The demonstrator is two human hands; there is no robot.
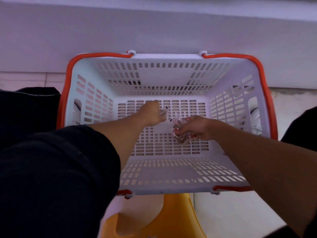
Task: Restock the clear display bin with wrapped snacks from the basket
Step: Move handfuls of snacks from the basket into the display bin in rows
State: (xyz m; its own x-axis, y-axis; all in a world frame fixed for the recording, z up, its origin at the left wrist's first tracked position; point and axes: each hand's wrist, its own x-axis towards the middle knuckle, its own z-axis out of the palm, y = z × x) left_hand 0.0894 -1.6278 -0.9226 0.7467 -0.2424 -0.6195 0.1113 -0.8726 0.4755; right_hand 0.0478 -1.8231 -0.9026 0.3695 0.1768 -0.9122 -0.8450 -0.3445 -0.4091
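Observation:
A white slotted basket (171, 184) with orange handles fills the middle of the view, and both my hands reach down to its floor. My right hand (193, 128) grips a bunch of clear-wrapped snacks (181, 137) with red and white print, low on the basket floor. My left hand (152, 114) is deeper in and pinches one clear-wrapped snack (165, 111) at its fingertips. The clear display bin is not in view.
The basket sits on a yellow plastic stool (164, 219). A pale wall or shelf front (154, 31) rises right behind it. Dark clothing (29, 109) lies at the left, and a tiled floor (289, 103) shows at the right.

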